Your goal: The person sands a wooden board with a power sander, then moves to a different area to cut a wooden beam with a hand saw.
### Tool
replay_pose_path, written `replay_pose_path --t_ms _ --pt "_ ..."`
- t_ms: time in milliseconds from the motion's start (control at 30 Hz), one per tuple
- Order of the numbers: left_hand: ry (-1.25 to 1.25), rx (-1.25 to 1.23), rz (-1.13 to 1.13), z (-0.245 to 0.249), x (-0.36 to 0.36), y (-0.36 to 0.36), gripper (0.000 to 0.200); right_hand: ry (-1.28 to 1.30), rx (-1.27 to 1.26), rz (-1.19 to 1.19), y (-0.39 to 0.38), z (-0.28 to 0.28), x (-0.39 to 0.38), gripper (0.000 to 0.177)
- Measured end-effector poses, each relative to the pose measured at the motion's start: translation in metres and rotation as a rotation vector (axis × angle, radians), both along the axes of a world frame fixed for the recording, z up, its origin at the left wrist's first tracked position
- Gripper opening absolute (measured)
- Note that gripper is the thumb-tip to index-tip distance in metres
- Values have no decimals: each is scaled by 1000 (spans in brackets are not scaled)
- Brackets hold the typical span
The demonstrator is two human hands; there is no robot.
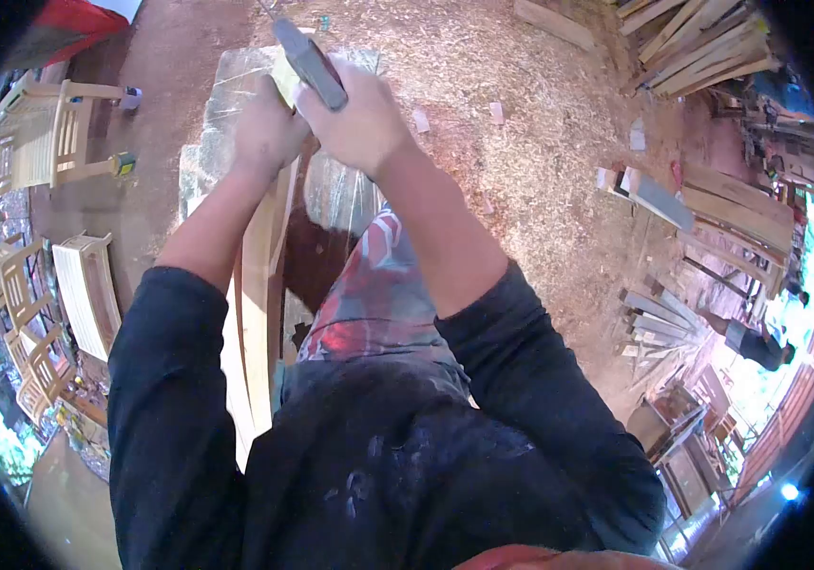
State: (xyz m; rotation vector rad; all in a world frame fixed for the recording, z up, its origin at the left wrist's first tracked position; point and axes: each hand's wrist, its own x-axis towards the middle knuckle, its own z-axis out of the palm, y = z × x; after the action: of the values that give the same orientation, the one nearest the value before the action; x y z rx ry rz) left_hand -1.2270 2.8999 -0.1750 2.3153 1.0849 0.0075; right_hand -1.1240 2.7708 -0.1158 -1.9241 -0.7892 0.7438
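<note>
My right hand (pixel 361 119) is closed around a grey, bar-shaped tool (pixel 310 63) that slants across the top of the work surface. A thin line sticks out beyond its far end; I cannot make out the exact kind of tool. Close beside it, my left hand (pixel 269 131) is closed at a pale piece of wood (pixel 285 80), mostly covered by both hands. Below my hands, long light wooden boards (pixel 257 275) run back toward my body. Under them is a worn, scored bench top (pixel 335 195), where a dark shadow falls.
Wood shavings (pixel 530 123) cover the floor on the right. Stacked planks (pixel 701 47) lie at the upper right, with more boards (pixel 739 204) below. Wooden furniture frames (pixel 55 142) and a slatted piece (pixel 86 294) stand left. Another person (pixel 754 342) is at the far right.
</note>
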Motion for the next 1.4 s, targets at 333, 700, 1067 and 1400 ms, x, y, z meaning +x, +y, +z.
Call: replay_pose_path --t_ms 333,700,1067,1400 --pt "52 -16 -7 -9 0 9 52 272 -252 -51 -267 110 -103 62" --pt "1 31 -28 -2 1 4 54 -104 47 -14 20 -13 6 51" --pt "43 -16 12 1 3 5 52 239 -331 -23 -267 119 -104 63" --pt "34 -65 27 4 4 6 57 -19 17 -37 15 -18 2 62"
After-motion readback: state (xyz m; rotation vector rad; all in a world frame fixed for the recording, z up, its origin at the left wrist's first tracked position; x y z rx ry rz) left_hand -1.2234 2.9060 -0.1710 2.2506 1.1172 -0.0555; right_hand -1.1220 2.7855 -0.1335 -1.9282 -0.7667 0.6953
